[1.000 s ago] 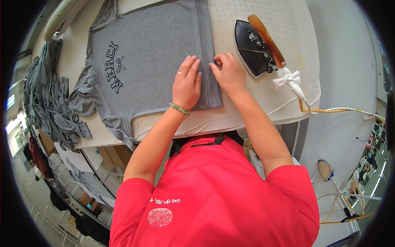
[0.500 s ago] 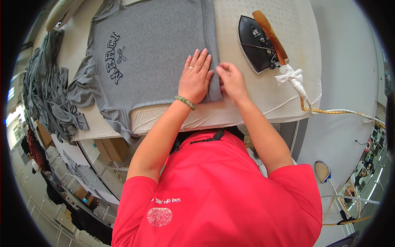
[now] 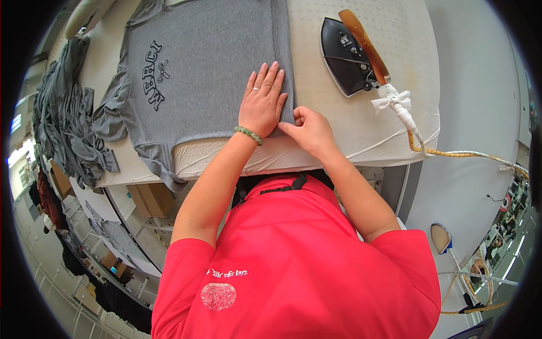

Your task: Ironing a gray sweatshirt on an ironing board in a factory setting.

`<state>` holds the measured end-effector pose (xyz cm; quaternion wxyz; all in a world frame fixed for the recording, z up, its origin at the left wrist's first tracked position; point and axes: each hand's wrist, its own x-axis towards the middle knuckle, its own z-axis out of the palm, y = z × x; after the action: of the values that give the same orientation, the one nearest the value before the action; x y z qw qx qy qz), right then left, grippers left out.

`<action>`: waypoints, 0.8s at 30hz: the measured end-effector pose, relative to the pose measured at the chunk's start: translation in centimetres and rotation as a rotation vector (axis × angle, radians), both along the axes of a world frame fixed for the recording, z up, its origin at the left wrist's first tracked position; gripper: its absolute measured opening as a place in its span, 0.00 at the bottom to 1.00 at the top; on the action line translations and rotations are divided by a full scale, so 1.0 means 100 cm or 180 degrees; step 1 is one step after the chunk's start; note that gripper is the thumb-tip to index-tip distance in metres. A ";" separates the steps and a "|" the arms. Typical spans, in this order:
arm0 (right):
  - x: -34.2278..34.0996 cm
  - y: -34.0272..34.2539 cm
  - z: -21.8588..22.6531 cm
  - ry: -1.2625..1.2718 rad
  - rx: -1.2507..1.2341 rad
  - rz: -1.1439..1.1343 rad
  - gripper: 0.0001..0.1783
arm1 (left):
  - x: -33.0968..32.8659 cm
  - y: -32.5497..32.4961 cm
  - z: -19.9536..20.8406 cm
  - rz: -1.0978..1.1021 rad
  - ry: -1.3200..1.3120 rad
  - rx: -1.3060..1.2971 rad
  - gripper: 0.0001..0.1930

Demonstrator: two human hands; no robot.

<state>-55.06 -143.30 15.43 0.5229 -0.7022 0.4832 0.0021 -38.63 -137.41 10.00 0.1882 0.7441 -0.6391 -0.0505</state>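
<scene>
A grey sweatshirt (image 3: 209,73) with dark lettering and a small bow print lies spread on the pale padded table, its hem toward the right. My left hand (image 3: 263,101) rests flat on the cloth close to the hem, fingers stretched out. At the hem's near corner, my right hand (image 3: 309,131) has its thumb against the cloth and its fingers curled in, pinching the edge. The pinched bit of cloth is mostly covered by the hand. To the right of the hem lies an iron (image 3: 348,59), black with a brown handle, out of contact with both hands.
A white-wrapped cord (image 3: 403,116) runs from the iron over the table's right edge. Crumpled grey garments (image 3: 68,113) are heaped at the table's left end. Below the table stands a cardboard box (image 3: 151,199). The padded table's edge (image 3: 248,164) is just in front of me.
My right hand has moved nearer and slightly left, down to the hem's near corner. The hem there has shifted inward, to the left. My left hand stays flat on the cloth.
</scene>
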 end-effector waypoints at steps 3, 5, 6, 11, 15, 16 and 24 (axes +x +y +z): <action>-0.002 -0.001 -0.003 0.0209 0.0020 0.0232 0.17 | 0.000 0.001 -0.001 -0.0002 0.0069 -0.0019 0.28; -0.003 -0.001 -0.009 0.0077 0.0127 0.0258 0.17 | 0.000 0.001 -0.001 -0.0001 0.0099 -0.0041 0.28; -0.004 -0.001 -0.011 0.0075 0.0121 0.0268 0.17 | -0.001 0.002 0.000 -0.0007 0.0097 -0.0040 0.28; -0.008 0.001 -0.021 -0.0240 0.1113 -0.0310 0.16 | -0.005 0.003 0.000 0.0012 0.0117 -0.0049 0.29; -0.009 0.003 -0.024 -0.0337 0.1157 -0.0316 0.16 | -0.011 0.009 0.001 -0.0070 0.0035 0.0057 0.30; -0.010 0.003 -0.023 -0.0317 0.1183 -0.0275 0.15 | -0.013 0.012 0.001 -0.0118 -0.0014 0.0115 0.30; 0.034 -0.020 0.017 -0.0915 -0.2088 0.0684 0.31 | -0.036 0.041 0.006 -0.0409 0.0239 0.0128 0.32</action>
<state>-51.70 -145.26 17.10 0.3294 -0.8723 0.3033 -0.1966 -42.18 -133.27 10.57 0.1933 0.7027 -0.6769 -0.1032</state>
